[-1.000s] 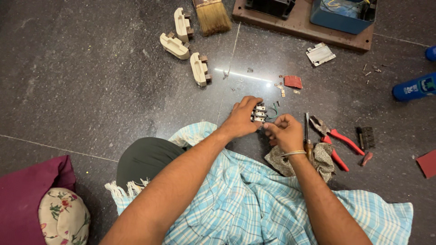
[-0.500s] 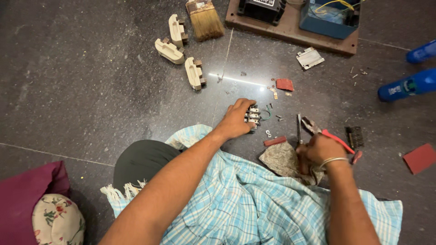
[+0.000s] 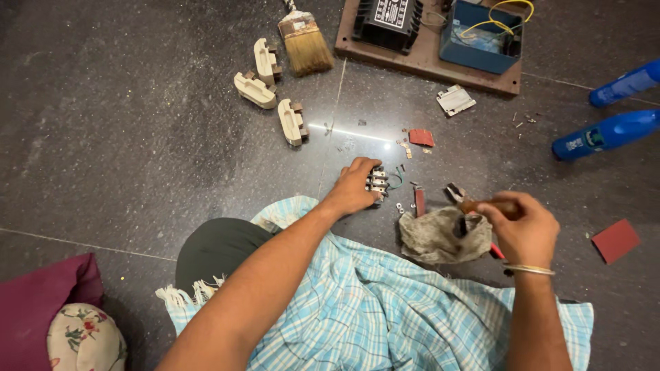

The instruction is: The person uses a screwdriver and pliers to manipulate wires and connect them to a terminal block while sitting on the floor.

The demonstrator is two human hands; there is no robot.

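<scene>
Through the head camera I am looking down at a dark stone floor (image 3: pixel 137 137) with a checked blue cloth (image 3: pixel 385 309) spread over my lap. My left hand (image 3: pixel 354 187) is resting on the floor just past the cloth's edge, its fingers curled around a small metal switch part (image 3: pixel 377 182), which is sitting on the floor under the fingertips with a bit of green wire (image 3: pixel 397 178) just beside it. My right hand (image 3: pixel 526 230) is hovering to the right, above a crumpled grey rag (image 3: pixel 436 237), fingers closed around a brown tool handle (image 3: pixel 491 206); I cannot tell what kind of tool it is. Something red is peeking out below that hand, too hidden to name. A small red strip (image 3: pixel 419 201) is lying between the two hands. Farther out, three cream-coloured blocks (image 3: pixel 268 89) are lying near a paintbrush (image 3: pixel 306 42), and a wooden board (image 3: pixel 426 58) is carrying a black unit (image 3: pixel 392 19) and a blue box (image 3: pixel 481 34). Two blue bottles (image 3: pixel 605 134) are lying at the right, well apart from my hands, and a red square (image 3: pixel 615 240) is lying near the right hand.
</scene>
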